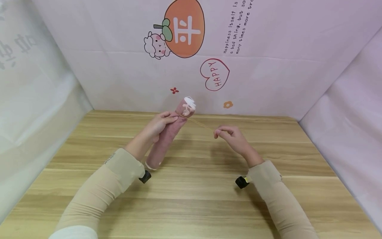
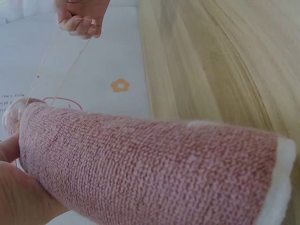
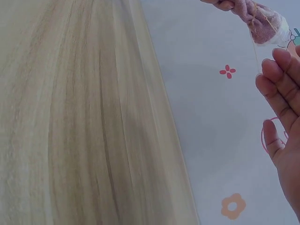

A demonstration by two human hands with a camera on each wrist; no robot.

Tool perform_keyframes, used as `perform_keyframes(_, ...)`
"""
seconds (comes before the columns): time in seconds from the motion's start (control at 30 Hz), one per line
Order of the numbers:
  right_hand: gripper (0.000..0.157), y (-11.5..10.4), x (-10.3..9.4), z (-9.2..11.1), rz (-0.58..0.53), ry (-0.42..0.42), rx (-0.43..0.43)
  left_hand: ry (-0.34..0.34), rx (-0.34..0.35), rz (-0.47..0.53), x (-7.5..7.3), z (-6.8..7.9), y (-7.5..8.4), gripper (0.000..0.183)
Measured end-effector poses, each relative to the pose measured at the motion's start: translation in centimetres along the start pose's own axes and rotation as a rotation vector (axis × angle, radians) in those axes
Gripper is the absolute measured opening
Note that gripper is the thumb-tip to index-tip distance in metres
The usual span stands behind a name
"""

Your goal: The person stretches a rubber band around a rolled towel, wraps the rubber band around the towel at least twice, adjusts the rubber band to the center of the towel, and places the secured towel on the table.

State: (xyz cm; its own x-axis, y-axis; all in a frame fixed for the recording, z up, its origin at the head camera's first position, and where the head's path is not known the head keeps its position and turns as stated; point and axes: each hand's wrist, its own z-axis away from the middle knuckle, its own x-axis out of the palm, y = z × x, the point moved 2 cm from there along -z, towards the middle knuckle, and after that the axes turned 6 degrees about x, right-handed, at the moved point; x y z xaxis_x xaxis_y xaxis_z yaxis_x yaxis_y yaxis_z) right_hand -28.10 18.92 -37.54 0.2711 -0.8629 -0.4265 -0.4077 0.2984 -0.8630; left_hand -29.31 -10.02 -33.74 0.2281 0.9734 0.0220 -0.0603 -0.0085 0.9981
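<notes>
A rolled pink towel (image 1: 167, 142) with white trim at its ends is held at a slant above the wooden table. My left hand (image 1: 161, 123) grips it near its upper end, thumb lying along the near side. Around that upper end goes a thin yellowish rubber band (image 1: 199, 123), stretched out to the right. The curled fingers of my right hand (image 1: 232, 136) hold the far end of the band, well apart from the towel. Two taut strands run up to the right hand (image 2: 84, 18) in the left wrist view.
The wooden table (image 1: 191, 205) spreads under both arms. A white printed cloth (image 1: 119, 76) stands up behind its far edge, with more white cloth on both sides. Small black wrist cameras (image 1: 145, 177) hang below the sleeves.
</notes>
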Motion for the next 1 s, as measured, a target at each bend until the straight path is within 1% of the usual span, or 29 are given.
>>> perform_keyframes(0.13, 0.029, -0.1, 0.3, -0.2, -0.046, 0.015, 0.01, -0.01, -0.021, 0.024, 0.3, 0.1, 0.1, 0.041)
perform_keyframes(0.23, 0.032, -0.3, 0.6, -0.7, -0.11, 0.033, 0.008, -0.017, -0.026, 0.056, 0.5, 0.0, 0.1, 0.045)
perform_keyframes(0.4, 0.038, 0.2, 1.0, -1.5, -0.245, 0.067, -0.008, -0.035, -0.023, 0.124, 0.9, -0.2, 0.0, 0.046)
perform_keyframes(0.5, 0.04, 0.4, 1.4, -1.9, -0.376, 0.076, -0.029, -0.038, -0.027, 0.155, 1.3, -0.2, 0.2, 0.046)
perform_keyframes(0.67, 0.045, -0.3, 2.3, -2.6, -0.656, 0.035, -0.09, -0.042, -0.017, 0.198, 1.7, -0.2, 0.3, 0.046)
perform_keyframes(0.77, 0.05, -0.7, 2.7, -3.0, -0.829, 0.027, -0.101, -0.042, -0.003, 0.235, 2.0, -0.2, 0.4, 0.047)
perform_keyframes(0.87, 0.056, -0.9, 3.1, -3.3, -1.065, 0.041, -0.081, -0.045, -0.001, 0.261, 2.2, -0.2, 0.4, 0.047)
perform_keyframes(1.0, 0.054, -1.4, 3.8, -3.4, -1.401, 0.038, -0.047, -0.05, 0.004, 0.27, 2.7, -0.2, 0.4, 0.047)
